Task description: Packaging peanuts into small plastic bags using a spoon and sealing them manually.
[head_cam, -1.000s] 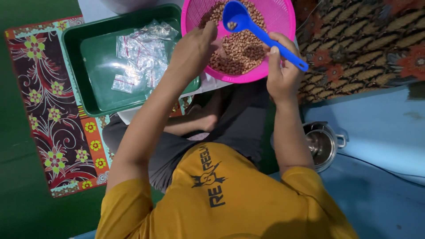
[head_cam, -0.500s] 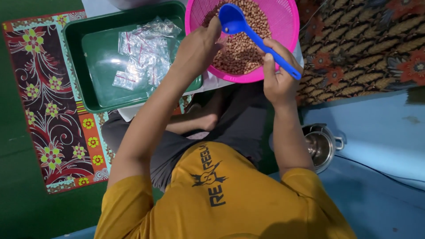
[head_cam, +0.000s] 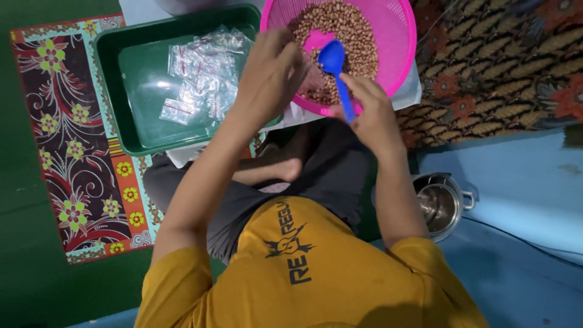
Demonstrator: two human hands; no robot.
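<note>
A pink mesh basket (head_cam: pixel 405 45) in front of me holds brown peanuts (head_cam: pixel 346 27). My right hand (head_cam: pixel 371 112) grips the handle of a blue plastic spoon (head_cam: pixel 333 59), whose bowl hangs over the peanuts at the basket's near side. My left hand (head_cam: pixel 270 73) is curled at the basket's near-left rim, its fingers pinching what looks like a small clear plastic bag (head_cam: pixel 312 79) right beside the spoon's bowl. The bag is mostly hidden by the fingers.
A green tray (head_cam: pixel 136 85) to the left holds several small clear bags (head_cam: pixel 203 76). It rests on a floral mat (head_cam: pixel 67 158). A patterned brown cloth (head_cam: pixel 498 67) lies at the right, and a metal pot (head_cam: pixel 440 205) stands on the blue floor by my right elbow.
The spoon has swung from slanting high over the basket to nearly upright, its bowl now low beside my left hand's fingers. My right hand moved left, closer to the left hand.
</note>
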